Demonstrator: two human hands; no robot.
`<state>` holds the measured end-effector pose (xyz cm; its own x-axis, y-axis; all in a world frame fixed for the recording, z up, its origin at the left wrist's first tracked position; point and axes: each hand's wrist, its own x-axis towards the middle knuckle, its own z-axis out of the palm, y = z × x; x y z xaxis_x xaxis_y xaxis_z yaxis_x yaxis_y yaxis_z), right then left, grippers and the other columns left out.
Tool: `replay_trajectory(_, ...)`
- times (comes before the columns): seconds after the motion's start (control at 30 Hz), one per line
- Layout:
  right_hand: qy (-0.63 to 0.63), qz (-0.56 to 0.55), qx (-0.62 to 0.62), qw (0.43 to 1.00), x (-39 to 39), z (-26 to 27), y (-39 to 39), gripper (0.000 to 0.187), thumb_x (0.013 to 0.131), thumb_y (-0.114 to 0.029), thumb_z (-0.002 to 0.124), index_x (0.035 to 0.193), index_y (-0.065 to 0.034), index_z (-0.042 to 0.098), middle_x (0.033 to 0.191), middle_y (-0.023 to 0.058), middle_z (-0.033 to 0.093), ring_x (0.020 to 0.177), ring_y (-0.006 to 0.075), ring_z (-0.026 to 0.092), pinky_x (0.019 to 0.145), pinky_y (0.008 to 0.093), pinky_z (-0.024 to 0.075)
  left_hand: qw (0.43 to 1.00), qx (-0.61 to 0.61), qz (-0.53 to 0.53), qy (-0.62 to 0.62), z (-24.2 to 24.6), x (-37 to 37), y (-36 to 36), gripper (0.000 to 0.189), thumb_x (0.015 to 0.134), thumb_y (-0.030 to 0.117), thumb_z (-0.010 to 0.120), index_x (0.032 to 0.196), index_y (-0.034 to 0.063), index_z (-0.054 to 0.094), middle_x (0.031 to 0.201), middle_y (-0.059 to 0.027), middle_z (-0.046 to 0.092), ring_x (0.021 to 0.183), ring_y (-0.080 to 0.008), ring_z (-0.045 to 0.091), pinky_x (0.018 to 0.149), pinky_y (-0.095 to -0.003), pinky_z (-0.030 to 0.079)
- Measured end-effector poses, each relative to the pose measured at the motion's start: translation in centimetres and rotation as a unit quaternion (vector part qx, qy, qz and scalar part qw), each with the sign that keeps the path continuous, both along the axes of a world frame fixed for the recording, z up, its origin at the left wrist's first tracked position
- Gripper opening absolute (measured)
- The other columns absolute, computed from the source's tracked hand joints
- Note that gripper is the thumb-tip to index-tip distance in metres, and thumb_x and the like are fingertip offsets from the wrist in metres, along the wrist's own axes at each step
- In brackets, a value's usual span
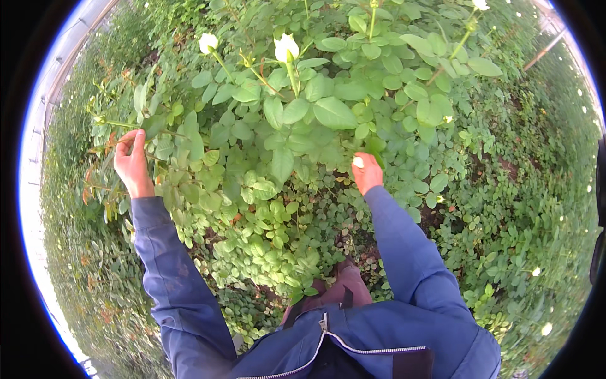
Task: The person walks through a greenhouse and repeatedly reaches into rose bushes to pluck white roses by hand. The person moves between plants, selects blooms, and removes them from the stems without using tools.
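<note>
At the left, the thumb and fingers of my left hand pinch a thin rose stem. That stem ends in a small green bud, and a dark green leaf hangs just right of my fingertips. My right hand is curled low among the foliage, beside a bright green leaf. A small white patch shows at its fingers; whether it is a bud or a finger covering cannot be told. Between my hands, a taller white rose stands upright on its stem.
Another white rose and a white bloom rise farther back. Dense rose foliage surrounds my legs. A slanting pole stands at upper right, and pale sheeting runs along the left.
</note>
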<state>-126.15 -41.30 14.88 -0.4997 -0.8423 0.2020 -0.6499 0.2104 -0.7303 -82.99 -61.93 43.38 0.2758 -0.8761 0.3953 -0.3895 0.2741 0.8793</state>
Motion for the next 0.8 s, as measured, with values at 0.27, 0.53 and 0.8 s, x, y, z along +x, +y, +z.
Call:
replay_trajectory(0.27, -0.136, -0.161, -0.073, 0.975, -3.6, -5.3, 4.9, 0.032, 0.079, 0.003, 0.068, 0.109, -0.0015, 0.061, 0.102, 0.0087, 0.061, 0.089, 0.0169, 0.061, 0.078, 0.0268, 0.0494, 0.997, 0.028, 0.059, 0.036, -0.3, -0.3, 0.2, 0.017, 0.083, 0.016, 0.073, 0.092, 0.0044, 0.066, 0.082, 0.0022, 0.062, 0.071, -0.0039, 0.051, 0.064, -0.0192, 0.038)
replay_trajectory(0.53, -0.640, -0.071, -0.062, 0.763, -5.8, -3.1, 3.4, 0.037, 0.085, -0.006, 0.068, 0.119, 0.0023, 0.056, 0.098, 0.0082, 0.063, 0.087, 0.0221, 0.065, 0.080, 0.0345, 0.0574, 0.986, 0.033, 0.155, -0.056, -1.7, 0.4, -0.1, 0.024, 0.082, 0.024, 0.074, 0.087, 0.0015, 0.068, 0.078, -0.0011, 0.065, 0.069, -0.0075, 0.053, 0.062, -0.0235, 0.044)
replay_trajectory(0.8, -0.584, 0.085, -0.020, 0.807, -3.2, 3.5, 2.2, 0.036, 0.087, -0.005, 0.064, 0.122, -0.0031, 0.055, 0.107, 0.0077, 0.063, 0.088, 0.0189, 0.066, 0.071, 0.0284, 0.0575, 0.990, 0.007, 0.132, -0.053, -1.8, -1.4, 0.9, 0.018, 0.080, 0.018, 0.072, 0.084, 0.0005, 0.068, 0.072, -0.0044, 0.067, 0.063, -0.0102, 0.059, 0.062, -0.0258, 0.047)
